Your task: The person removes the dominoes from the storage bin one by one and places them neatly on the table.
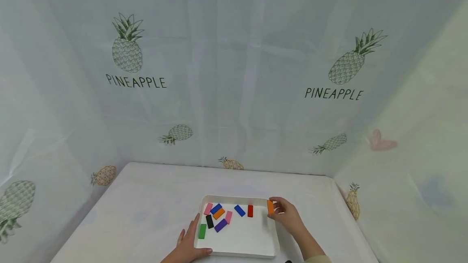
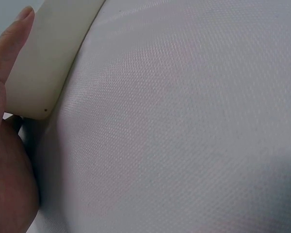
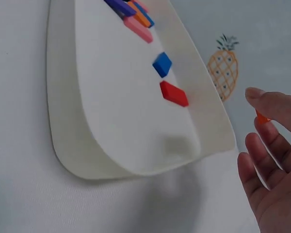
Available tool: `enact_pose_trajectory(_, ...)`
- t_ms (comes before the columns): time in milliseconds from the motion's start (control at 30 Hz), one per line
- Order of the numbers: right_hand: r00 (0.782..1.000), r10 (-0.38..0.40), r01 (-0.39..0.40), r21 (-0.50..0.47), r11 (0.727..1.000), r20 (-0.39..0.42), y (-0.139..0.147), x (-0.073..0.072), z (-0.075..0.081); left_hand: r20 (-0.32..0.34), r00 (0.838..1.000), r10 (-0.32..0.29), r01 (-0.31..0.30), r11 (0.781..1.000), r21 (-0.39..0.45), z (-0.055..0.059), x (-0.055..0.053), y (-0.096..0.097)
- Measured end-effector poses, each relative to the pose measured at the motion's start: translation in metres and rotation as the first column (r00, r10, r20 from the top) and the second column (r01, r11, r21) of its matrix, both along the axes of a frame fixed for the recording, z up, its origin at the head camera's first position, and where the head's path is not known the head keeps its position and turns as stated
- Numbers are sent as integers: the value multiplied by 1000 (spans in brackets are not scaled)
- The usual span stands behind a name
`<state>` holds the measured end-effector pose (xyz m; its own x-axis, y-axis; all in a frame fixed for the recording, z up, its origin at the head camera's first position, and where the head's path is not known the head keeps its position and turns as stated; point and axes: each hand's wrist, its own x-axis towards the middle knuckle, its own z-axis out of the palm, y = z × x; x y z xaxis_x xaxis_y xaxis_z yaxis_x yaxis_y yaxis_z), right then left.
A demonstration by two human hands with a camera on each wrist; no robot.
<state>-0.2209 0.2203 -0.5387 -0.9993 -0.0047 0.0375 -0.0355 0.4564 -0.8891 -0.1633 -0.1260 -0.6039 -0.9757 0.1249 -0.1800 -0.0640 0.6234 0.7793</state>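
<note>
A white rectangular tray (image 1: 245, 240) lies on the table with coloured blocks inside. At its front left corner rests my left hand (image 1: 187, 246), fingers stretched along the left wall and thumb at the front rim. My right hand (image 1: 289, 216) pinches an orange block (image 1: 270, 207) between thumb and fingers by the tray's back right corner. In the right wrist view, fingers mostly hide that block (image 3: 262, 118). A red block (image 1: 250, 211) and a blue block (image 1: 239, 210) lie near the back wall. The left wrist view shows my left hand (image 2: 7, 160) against the tray's outer wall (image 2: 53, 63).
Towards the tray's left lie a green block (image 1: 202, 231), a black block (image 1: 209, 221), a purple block (image 1: 221, 225) and several pink, blue and orange ones. White cloth (image 1: 153, 198) covers the table. A pineapple-printed curtain (image 1: 226, 92) hangs behind and at both sides.
</note>
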Motion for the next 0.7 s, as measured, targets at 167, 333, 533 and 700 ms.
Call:
enact_pose_trajectory(167,998,-59,60,-17,998,19,13,-3,-11,-8,1000,14,-14,1000,13,-3,-1,-2)
enact_pose_trajectory(333,992,-118,119,-27,992,38,27,-5,-28,-5,1000,11,-11,1000,10,-2,-3,-1)
enact_pose_trajectory(533,985,-154,155,-17,988,78,39,-5,-45,-25,1000,5,-5,1000,-7,-1,-3,-1)
enact_pose_trajectory(700,979,-166,163,32,986,122,45,-7,-57,-38,999,7,-7,1000,-16,0,-3,0)
